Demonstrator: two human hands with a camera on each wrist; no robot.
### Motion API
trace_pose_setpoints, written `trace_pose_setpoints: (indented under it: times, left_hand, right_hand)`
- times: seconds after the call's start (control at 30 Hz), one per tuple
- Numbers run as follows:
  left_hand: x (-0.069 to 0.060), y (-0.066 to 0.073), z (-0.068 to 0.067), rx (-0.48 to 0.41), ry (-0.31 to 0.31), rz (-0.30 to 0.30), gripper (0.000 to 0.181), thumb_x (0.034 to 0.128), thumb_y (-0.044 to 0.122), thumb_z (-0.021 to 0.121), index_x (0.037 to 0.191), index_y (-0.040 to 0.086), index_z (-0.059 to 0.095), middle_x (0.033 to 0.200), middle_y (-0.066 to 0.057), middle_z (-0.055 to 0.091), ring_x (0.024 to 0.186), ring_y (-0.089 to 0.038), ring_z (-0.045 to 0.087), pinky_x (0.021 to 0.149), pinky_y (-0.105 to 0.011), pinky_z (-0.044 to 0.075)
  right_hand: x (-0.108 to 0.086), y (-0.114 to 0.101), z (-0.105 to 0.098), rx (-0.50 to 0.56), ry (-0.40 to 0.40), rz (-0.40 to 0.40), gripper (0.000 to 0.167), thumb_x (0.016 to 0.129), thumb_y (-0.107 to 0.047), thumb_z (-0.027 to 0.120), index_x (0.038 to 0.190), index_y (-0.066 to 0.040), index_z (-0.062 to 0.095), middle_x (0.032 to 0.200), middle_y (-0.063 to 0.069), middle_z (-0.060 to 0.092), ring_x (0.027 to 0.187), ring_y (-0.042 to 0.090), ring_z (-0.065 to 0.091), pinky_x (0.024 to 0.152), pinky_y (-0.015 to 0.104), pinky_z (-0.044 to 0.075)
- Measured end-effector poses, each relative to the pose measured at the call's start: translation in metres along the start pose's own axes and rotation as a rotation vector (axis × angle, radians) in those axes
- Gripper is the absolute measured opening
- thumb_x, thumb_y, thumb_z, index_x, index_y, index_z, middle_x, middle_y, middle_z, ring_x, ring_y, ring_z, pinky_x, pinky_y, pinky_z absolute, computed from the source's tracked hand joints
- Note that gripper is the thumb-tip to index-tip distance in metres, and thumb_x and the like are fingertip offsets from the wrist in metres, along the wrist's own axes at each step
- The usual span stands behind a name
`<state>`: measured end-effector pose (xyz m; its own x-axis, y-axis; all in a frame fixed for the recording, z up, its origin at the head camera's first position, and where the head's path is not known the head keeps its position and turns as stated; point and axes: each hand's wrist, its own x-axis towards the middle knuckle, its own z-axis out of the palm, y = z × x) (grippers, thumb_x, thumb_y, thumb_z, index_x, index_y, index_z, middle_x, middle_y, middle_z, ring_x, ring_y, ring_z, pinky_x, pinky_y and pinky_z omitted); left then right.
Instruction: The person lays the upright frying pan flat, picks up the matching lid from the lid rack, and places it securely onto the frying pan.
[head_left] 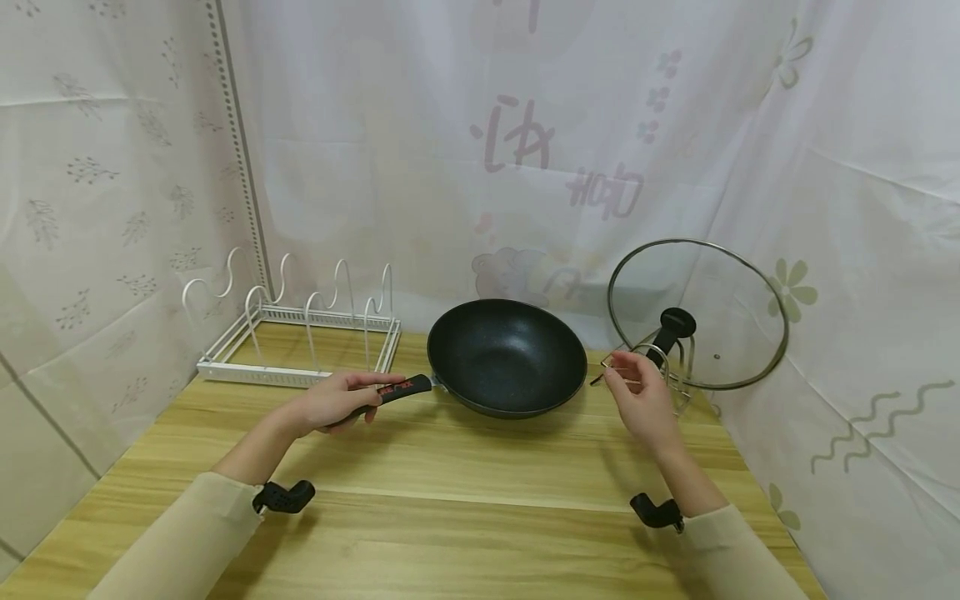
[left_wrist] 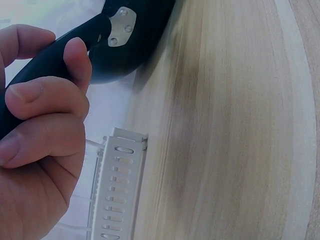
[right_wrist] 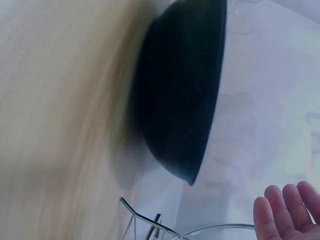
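A black wok (head_left: pixel 507 358) has its long handle (head_left: pixel 405 389) gripped by my left hand (head_left: pixel 333 404); the left wrist view shows my fingers (left_wrist: pixel 47 97) curled round that handle. In the right wrist view, the wok's dark side (right_wrist: pixel 177 90) stands near the wooden surface; whether it touches cannot be told. My right hand (head_left: pixel 647 404) is beside a wire stand (head_left: pixel 684 392), palm turned toward the wok, fingers relaxed and holding nothing. Leaning in that stand is a glass lid (head_left: pixel 723 325) with a metal rim and black knob (head_left: pixel 678 322).
A white wire rack (head_left: pixel 262 373) with several upright loops stands on the left of the wooden table (head_left: pixel 450 533). Patterned cloth (head_left: pixel 360 167) hangs behind the table and along both sides.
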<state>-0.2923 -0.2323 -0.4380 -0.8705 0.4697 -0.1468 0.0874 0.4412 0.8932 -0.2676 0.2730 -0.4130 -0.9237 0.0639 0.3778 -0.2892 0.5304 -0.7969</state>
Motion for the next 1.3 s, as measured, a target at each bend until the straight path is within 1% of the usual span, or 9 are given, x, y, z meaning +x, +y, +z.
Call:
trace_pose_setpoints:
  times: [0.43,0.6,0.7,0.8,0.87,0.93,1.07,1.17,1.3]
  left_hand:
    - [0.0,-0.001,0.001,0.008,0.01,0.001,0.051,0.1092,0.02,0.06,0.16,0.026,0.06,0.087,-0.018,0.068,0.045,-0.011,0.035,0.043,-0.023,0.03]
    - [0.0,-0.001,0.001,0.003,0.016,-0.002,0.051,0.1081,0.02,0.061,0.159,0.026,0.061,0.083,-0.01,0.067,0.045,-0.011,0.036,0.043,-0.023,0.031]
    - [0.0,0.0,0.002,-0.002,0.02,-0.005,0.052,0.107,0.019,0.061,0.159,0.026,0.061,0.081,-0.006,0.067,0.044,-0.01,0.036,0.043,-0.023,0.031]
    - [0.0,0.001,0.002,-0.007,0.018,-0.006,0.052,0.1069,0.019,0.061,0.159,0.025,0.061,0.083,-0.009,0.067,0.044,-0.01,0.036,0.043,-0.022,0.031]
    - [-0.001,0.001,0.002,-0.012,0.014,-0.003,0.051,0.1079,0.019,0.061,0.159,0.025,0.061,0.085,-0.013,0.067,0.044,-0.01,0.036,0.043,-0.023,0.031]
    - [-0.001,0.002,0.002,-0.015,0.01,-0.003,0.051,0.1088,0.021,0.06,0.159,0.026,0.061,0.087,-0.016,0.067,0.045,-0.011,0.036,0.043,-0.023,0.031]
    - [-0.001,0.002,0.002,-0.016,0.003,-0.006,0.049,0.1102,0.022,0.059,0.159,0.027,0.061,0.088,-0.017,0.067,0.045,-0.011,0.036,0.043,-0.023,0.031]
    - [0.0,0.001,0.002,-0.013,0.005,-0.005,0.049,0.1101,0.021,0.059,0.159,0.027,0.061,0.087,-0.016,0.067,0.045,-0.011,0.036,0.043,-0.023,0.031]
    - [0.001,0.0,0.001,-0.009,0.009,-0.004,0.049,0.11,0.021,0.06,0.158,0.028,0.061,0.086,-0.015,0.067,0.045,-0.011,0.036,0.043,-0.023,0.031]
  right_hand:
    - [-0.001,-0.007,-0.014,0.018,0.036,-0.034,0.041,0.111,-0.022,0.064,0.147,-0.002,0.062,0.139,0.02,0.065,0.106,-0.008,0.059,0.091,0.006,0.046]
    - [-0.001,-0.011,-0.022,0.016,0.061,-0.031,0.041,0.112,-0.023,0.063,0.147,-0.003,0.061,0.138,0.017,0.064,0.107,-0.009,0.058,0.091,0.006,0.046]
    - [0.001,-0.014,-0.03,0.003,0.073,-0.023,0.043,0.112,-0.025,0.062,0.149,-0.003,0.06,0.142,0.014,0.062,0.113,-0.007,0.057,0.094,0.005,0.044]
    - [0.004,-0.015,-0.038,-0.027,0.078,-0.01,0.049,0.112,-0.029,0.06,0.155,-0.005,0.057,0.151,0.014,0.058,0.129,0.004,0.057,0.1,0.006,0.041]
    - [0.006,-0.015,-0.045,-0.047,0.075,0.003,0.053,0.113,-0.032,0.058,0.159,-0.006,0.053,0.157,0.017,0.054,0.141,0.018,0.055,0.112,0.015,0.042]
    - [0.008,-0.017,-0.052,-0.057,0.071,0.028,0.058,0.113,-0.038,0.056,0.163,-0.009,0.049,0.164,0.018,0.049,0.151,0.03,0.048,0.123,0.031,0.041]
    - [0.014,-0.014,-0.065,-0.059,0.077,0.09,0.065,0.114,-0.046,0.05,0.169,-0.012,0.041,0.171,0.021,0.038,0.158,0.044,0.039,0.127,0.064,0.035]
    - [0.019,-0.009,-0.073,-0.058,0.101,0.126,0.067,0.114,-0.048,0.047,0.17,-0.011,0.039,0.172,0.022,0.038,0.157,0.046,0.04,0.126,0.068,0.034]
    - [0.024,0.0,-0.08,-0.053,0.119,0.162,0.069,0.114,-0.05,0.043,0.17,-0.01,0.038,0.173,0.02,0.04,0.159,0.042,0.038,0.129,0.065,0.031]
